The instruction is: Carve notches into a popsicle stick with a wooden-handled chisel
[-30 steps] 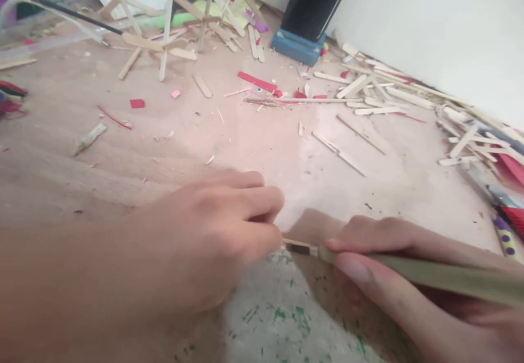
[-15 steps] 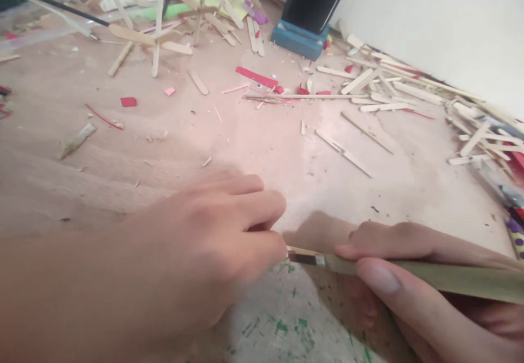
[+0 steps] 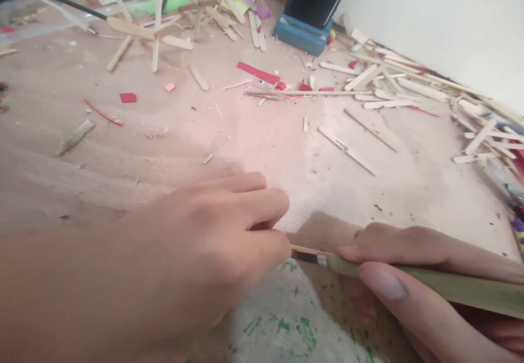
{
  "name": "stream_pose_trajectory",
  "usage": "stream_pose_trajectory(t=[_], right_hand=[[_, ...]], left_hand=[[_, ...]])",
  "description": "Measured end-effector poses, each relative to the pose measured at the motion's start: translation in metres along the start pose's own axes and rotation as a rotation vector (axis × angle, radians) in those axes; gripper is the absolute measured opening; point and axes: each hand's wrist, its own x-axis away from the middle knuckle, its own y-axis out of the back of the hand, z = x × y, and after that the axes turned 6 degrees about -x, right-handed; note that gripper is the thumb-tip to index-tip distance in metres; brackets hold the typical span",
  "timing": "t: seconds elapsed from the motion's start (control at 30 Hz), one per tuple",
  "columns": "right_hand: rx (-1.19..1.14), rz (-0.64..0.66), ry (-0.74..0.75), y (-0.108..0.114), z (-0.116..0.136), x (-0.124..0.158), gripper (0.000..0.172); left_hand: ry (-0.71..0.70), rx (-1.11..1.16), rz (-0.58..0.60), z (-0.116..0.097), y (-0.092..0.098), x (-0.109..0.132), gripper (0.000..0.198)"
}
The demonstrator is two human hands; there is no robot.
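Note:
My left hand [image 3: 204,248] rests low on the tabletop with its fingers curled; its fingertips pinch the end of a thin pale stick [image 3: 301,250] that pokes out towards the right. My right hand [image 3: 409,275] grips an olive-green knife handle [image 3: 450,286] between thumb and forefinger. The knife's short dark blade [image 3: 313,257] lies against the stick just right of my left fingertips. Under both hands the surface [image 3: 282,319] is grey with green flecks.
Several wooden craft sticks [image 3: 368,76] lie scattered across the back and right of the pinkish wooden table [image 3: 266,139], with red paper scraps [image 3: 257,72]. A glued stick frame [image 3: 155,30] stands at the back left. A black object on a blue base [image 3: 301,34] stands by the white wall.
Both hands have stayed together on the stick and knife, with my right hand and the blade edging slightly rightwards and downwards in view. The camera has shifted a little.

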Motion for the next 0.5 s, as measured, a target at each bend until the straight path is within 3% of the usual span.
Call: stream_pose_trajectory(t=[0.27,0.5], right_hand=[[0.010,0.051,0.019,-0.0010,0.0023,-0.0033,0.013],[0.070,-0.002,0.031,-0.0013,0.0024,0.0005,0.014]], left_hand=[[-0.013,0.019,0.007,0.0006,-0.0010,0.0001,0.039],[-0.008,0.007,-0.012,0.0021,-0.0023,-0.0009,0.042]])
